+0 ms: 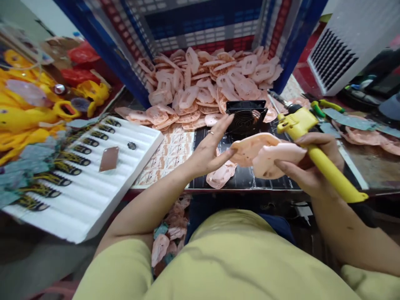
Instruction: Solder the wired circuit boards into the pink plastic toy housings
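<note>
My right hand (318, 166) is wrapped round the yellow handle of a soldering iron (331, 168) and also pinches a pale pink plastic piece (275, 160). Another pinkish piece (250, 148) lies against it on the left. Fingers spread, my left hand (209, 152) reaches toward these pieces, its thumb at the left piece's edge; whether it grips that piece is unclear. Just behind the hands stands a small black fan (245, 118). One more pink piece (221, 175) rests on the dark mat below my left hand.
A tipped blue crate (287, 46) spills many pink pieces (203, 83). At left, a white foam tray (84, 187) holds wired round parts, beside yellow plastic shells (25, 112). Green-handled pliers (325, 106) and a white slatted unit (350, 50) are at right.
</note>
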The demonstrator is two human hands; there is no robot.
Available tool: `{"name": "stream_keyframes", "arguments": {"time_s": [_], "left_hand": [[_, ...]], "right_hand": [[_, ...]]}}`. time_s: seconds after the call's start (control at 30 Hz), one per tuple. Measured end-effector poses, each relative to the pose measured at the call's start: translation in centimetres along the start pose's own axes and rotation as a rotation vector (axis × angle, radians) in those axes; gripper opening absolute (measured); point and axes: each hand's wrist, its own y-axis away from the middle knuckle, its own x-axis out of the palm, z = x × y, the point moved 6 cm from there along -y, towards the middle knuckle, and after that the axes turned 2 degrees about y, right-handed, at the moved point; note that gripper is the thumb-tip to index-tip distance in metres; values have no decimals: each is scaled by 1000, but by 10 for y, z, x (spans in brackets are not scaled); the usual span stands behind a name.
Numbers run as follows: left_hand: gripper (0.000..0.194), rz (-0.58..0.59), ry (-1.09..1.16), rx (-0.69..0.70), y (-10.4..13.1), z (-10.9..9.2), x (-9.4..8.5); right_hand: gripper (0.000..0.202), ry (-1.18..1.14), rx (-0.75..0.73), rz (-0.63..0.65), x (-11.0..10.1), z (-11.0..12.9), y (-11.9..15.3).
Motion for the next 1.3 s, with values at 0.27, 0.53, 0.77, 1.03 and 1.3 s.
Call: {"name": "stream_keyframes", "arguments": {"time_s": [0.27,0.53,0.77,1.03,1.3], "left_hand": [[39,-223,-32,-359,35,55,-57],[45,-164,-616,-724,66,121,-144],[42,199,-871,-584,41,123,-135],[41,372,-895,-349,11,105,-98],[54,316,-802,-304,39,102,-61]], "right_hand": [[45,-197,101,63,51,-20,-15],[45,-92,94,121,60,-29,1],[42,-39,75,126,56,-29,7],[41,-12,59,158,57,-29,10],[41,-10,74,181,59,-28,14]]}}
